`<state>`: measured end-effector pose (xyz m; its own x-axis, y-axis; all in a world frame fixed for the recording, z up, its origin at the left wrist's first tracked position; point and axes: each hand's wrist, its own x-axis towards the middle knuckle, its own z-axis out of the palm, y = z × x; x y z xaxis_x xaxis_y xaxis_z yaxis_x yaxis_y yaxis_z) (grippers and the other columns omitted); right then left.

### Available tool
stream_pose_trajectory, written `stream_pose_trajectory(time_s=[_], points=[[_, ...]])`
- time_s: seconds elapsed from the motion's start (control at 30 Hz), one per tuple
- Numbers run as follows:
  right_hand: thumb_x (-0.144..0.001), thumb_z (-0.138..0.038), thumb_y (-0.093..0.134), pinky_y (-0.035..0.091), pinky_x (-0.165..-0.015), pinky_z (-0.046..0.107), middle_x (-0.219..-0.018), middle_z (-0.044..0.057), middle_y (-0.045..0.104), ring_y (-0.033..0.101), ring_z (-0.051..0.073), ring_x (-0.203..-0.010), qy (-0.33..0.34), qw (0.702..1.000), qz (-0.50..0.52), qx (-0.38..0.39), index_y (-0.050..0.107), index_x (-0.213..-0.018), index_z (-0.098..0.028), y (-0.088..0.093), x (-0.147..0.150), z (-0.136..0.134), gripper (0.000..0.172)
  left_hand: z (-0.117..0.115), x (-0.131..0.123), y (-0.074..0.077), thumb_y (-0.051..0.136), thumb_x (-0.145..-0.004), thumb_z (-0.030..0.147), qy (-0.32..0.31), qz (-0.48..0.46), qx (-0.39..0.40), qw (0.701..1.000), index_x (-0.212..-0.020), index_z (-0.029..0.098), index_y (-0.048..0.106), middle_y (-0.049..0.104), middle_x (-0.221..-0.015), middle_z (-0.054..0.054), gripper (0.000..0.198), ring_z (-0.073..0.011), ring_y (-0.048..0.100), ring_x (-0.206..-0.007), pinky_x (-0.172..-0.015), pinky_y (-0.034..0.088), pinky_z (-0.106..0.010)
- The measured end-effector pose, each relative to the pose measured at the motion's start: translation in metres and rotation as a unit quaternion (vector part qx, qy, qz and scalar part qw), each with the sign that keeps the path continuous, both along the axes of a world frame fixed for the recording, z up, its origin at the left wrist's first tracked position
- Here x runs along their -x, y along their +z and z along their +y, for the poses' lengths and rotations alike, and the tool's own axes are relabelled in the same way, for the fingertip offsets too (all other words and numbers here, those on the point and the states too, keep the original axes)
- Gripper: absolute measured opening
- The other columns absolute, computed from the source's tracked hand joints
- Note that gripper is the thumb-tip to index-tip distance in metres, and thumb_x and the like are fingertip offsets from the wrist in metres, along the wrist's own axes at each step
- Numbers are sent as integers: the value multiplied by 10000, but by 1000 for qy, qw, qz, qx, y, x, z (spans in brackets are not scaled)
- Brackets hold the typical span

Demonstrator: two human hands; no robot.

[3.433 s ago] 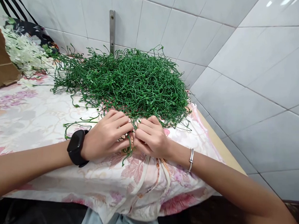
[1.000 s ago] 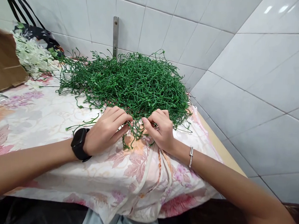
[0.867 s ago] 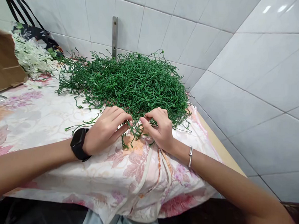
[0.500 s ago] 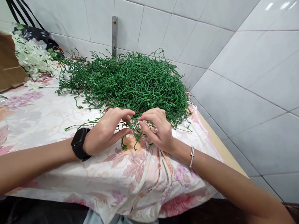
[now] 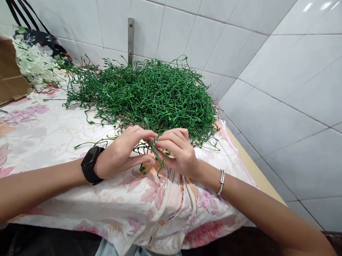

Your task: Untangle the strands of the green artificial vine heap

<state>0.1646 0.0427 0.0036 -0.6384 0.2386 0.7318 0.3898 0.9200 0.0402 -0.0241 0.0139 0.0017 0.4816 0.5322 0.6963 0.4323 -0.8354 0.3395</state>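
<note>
Both hands meet over the cloth, just in front of a large tangled heap of green artificial flower stems (image 5: 172, 93). My right hand (image 5: 178, 149) is closed, its thumb and fingers pinching a few green stems (image 5: 159, 163) that hang down between the hands. Close beside it, my left hand (image 5: 129, 150) is curved, with thumb and forefinger apart and fingertips by the same stems. More loose stems (image 5: 91, 143) lie around and behind the left hand, partly hidden by it. The right fingertips are partly hidden.
A floral tablecloth (image 5: 52, 137) covers the table. White artificial flowers (image 5: 38, 65), a brown cardboard piece (image 5: 7, 69) and a dark floral bag (image 5: 40, 39) stand at the left. Tiled walls (image 5: 290, 96) close off the back and right; a metal bracket (image 5: 130, 38) is fixed behind the heap.
My right hand has shifted slightly left and closed its fingers on the stems, which now slant down to the right. The left hand has edged right, towards it.
</note>
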Motion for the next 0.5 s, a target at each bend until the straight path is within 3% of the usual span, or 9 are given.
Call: stream_pose_trajectory(time_s=[0.13,0.5], points=[[-744,-179,551,334,-734,301,-787,2,600,519,120,-780,-15,1000,-2,-2,517,-814,-165,1,-1,0,79,-1,-1,7,513,-790,237,45,41,-11,998,-955,144,484,571,-896,-63,192,-154,493,-843,-746,406,-286],[-799,-109,420,357,-736,307,-836,36,584,506,135,-817,-21,1000,11,-2,512,-867,-156,4,-4,-1,123,-1,2,13,494,-792,280,100,82,39,991,-952,132,498,548,-803,-39,218,-142,470,-759,-697,378,-285]])
